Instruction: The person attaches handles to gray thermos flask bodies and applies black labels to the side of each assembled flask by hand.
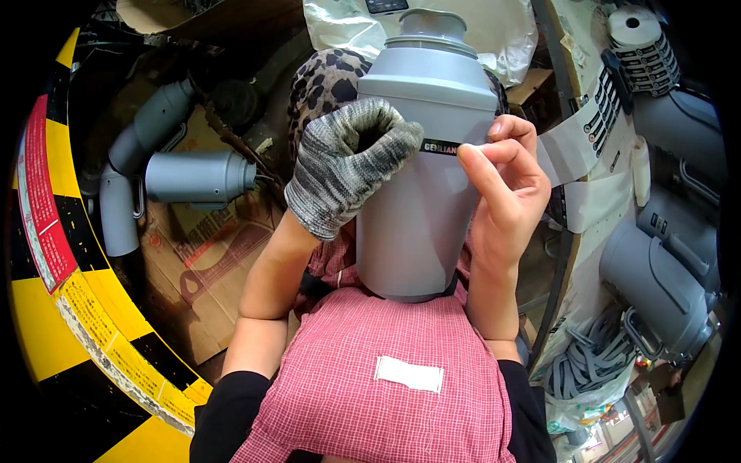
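Note:
A grey plastic canister-like housing (417, 224) with a narrow round neck rests upright against my lap. A small black label strip (441, 147) with light lettering lies across its upper front. My left hand (343, 166), in a grey-and-black knitted glove, pinches the strip's left end between thumb and finger. My bare right hand (509, 174) pinches the right end, its thumb and forefinger closed there. I cannot tell whether the strip's middle touches the surface.
On a bench at right stand a label roll (644, 50), a backing strip (579, 150) with labels and several grey housings (656, 270). Grey coiled straps (590, 359) lie below. At left are another grey housing (197, 177), cardboard (201, 270) and a yellow-black striped edge (108, 309).

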{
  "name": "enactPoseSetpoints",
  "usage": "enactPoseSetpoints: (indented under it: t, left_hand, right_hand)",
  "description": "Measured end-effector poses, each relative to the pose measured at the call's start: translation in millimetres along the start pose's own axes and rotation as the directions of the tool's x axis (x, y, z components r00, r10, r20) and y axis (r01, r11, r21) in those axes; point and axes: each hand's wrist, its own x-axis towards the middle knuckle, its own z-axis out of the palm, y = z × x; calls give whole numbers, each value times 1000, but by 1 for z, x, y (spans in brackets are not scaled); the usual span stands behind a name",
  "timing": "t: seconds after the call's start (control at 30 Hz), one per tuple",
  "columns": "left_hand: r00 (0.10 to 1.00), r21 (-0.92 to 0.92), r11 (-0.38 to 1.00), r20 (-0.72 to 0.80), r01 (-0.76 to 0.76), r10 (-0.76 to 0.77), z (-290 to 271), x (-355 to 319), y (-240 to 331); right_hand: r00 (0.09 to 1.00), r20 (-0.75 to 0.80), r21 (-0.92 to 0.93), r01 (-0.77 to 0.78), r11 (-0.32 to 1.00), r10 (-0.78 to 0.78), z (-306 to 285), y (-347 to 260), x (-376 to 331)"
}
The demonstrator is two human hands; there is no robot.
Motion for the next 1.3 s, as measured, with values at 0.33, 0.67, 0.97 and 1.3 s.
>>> enactPoseSetpoints:
  t: [0.33,0.67,0.97,1.3]
  left_hand:
    - [991,354,932,-71,-81,113,4,4,-9]
    - [987,431,898,-86,-86,136,7,1,-9]
    - [981,769,621,-194,153,-1,-20,11,-33]
    - [918,447,837,-79,-316,389,20,7,-75]
  right_hand:
    - [995,-41,-257,73,964,-87,3,18,2]
    - [996,-14,-326,77,942,-86,5,15,5]
    - [974,23,43,-226,973,226,-21,14,21]
    - [948,295,-205,188,961,-122,-12,37,28]
